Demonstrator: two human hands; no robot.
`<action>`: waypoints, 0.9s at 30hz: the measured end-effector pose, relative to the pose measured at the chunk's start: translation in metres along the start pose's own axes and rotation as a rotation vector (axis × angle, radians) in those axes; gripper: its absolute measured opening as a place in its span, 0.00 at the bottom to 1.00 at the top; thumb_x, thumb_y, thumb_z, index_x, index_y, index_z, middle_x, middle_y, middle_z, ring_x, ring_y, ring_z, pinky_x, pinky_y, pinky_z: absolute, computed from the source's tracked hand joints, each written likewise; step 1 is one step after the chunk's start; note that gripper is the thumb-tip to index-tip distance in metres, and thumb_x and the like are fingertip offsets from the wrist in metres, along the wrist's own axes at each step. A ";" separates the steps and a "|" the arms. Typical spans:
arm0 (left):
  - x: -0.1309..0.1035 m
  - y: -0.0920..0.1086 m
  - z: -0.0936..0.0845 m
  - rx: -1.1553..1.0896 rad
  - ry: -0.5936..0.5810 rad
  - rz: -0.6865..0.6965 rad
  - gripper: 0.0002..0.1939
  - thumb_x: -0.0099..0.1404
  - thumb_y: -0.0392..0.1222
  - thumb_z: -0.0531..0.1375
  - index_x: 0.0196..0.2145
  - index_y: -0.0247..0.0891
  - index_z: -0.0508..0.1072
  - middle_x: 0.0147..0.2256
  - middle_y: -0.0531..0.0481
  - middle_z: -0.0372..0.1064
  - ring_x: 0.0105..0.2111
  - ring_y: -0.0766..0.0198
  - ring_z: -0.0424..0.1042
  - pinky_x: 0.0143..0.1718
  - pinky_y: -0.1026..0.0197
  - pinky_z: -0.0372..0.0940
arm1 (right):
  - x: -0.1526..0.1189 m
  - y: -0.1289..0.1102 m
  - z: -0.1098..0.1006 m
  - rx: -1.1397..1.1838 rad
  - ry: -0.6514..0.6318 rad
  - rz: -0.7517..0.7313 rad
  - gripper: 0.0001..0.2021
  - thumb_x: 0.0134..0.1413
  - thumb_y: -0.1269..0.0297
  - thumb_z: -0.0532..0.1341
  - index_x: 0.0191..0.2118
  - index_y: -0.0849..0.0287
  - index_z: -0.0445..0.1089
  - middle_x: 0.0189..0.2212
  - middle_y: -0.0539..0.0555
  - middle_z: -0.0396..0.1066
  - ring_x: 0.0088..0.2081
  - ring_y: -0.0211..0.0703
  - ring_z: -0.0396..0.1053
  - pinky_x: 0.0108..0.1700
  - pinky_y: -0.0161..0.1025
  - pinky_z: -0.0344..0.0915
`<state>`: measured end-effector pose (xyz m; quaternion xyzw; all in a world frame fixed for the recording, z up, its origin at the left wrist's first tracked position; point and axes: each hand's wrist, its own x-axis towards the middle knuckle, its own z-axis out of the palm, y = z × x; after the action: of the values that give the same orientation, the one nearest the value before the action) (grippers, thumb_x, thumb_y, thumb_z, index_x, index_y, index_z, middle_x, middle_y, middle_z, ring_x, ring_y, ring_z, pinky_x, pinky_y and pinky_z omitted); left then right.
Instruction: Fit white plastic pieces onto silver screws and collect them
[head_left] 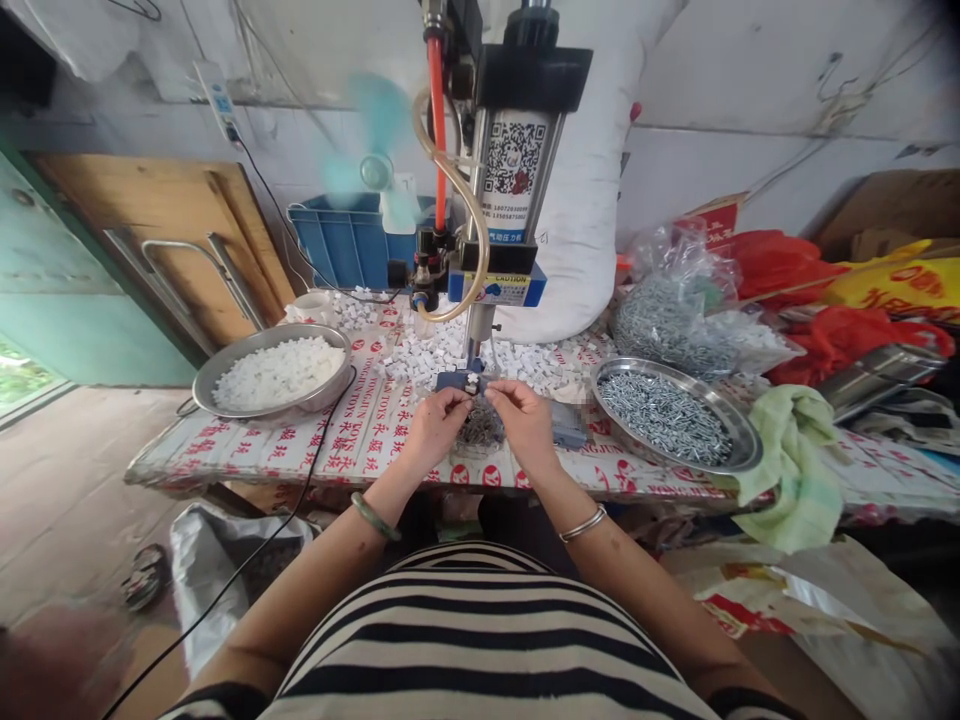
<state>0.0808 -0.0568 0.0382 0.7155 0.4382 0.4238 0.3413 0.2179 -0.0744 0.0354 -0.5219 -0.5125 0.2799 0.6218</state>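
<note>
My left hand [437, 428] and my right hand [523, 422] meet at the foot of a pneumatic press [513, 170], one on each side of its small dark fixture [451, 381]. A small white plastic piece [472, 382] sits at the fixture, under the press rod [474, 345]. Thumb and forefinger of each hand are pinched together close to that piece. What lies between the fingertips is too small to make out. Just below the fingers is a heap of small metal pins [480, 430].
A steel bowl of white pieces [271, 376] stands left; a steel tray of metal pins [664, 415] stands right. Loose white pieces [525, 357] are strewn behind the press. A green cloth [791, 470] hangs over the table's front edge. A black cable [311, 470] crosses the left side.
</note>
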 end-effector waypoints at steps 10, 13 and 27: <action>-0.005 0.005 0.000 0.208 0.001 0.141 0.08 0.61 0.38 0.51 0.32 0.37 0.70 0.31 0.49 0.69 0.32 0.65 0.66 0.36 0.64 0.59 | -0.007 -0.005 -0.006 -0.212 -0.173 -0.041 0.10 0.46 0.60 0.58 0.34 0.57 0.72 0.29 0.50 0.73 0.31 0.40 0.68 0.35 0.37 0.63; -0.007 0.006 0.000 0.209 -0.001 0.158 0.07 0.60 0.38 0.52 0.30 0.37 0.69 0.30 0.50 0.67 0.31 0.66 0.65 0.36 0.63 0.59 | -0.010 -0.011 -0.008 -0.306 -0.201 -0.094 0.09 0.48 0.61 0.56 0.33 0.56 0.72 0.29 0.50 0.73 0.31 0.40 0.68 0.35 0.37 0.63; -0.012 0.016 0.005 -0.814 -0.238 -0.430 0.15 0.51 0.50 0.60 0.26 0.36 0.61 0.22 0.58 0.59 0.14 0.78 0.54 0.12 0.72 0.43 | -0.007 -0.014 -0.006 -0.136 0.030 -0.056 0.11 0.45 0.57 0.59 0.33 0.59 0.71 0.28 0.51 0.72 0.30 0.39 0.67 0.35 0.36 0.63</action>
<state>0.0877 -0.0745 0.0457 0.4604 0.3327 0.3960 0.7215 0.2189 -0.0866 0.0467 -0.5524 -0.5352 0.2194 0.6002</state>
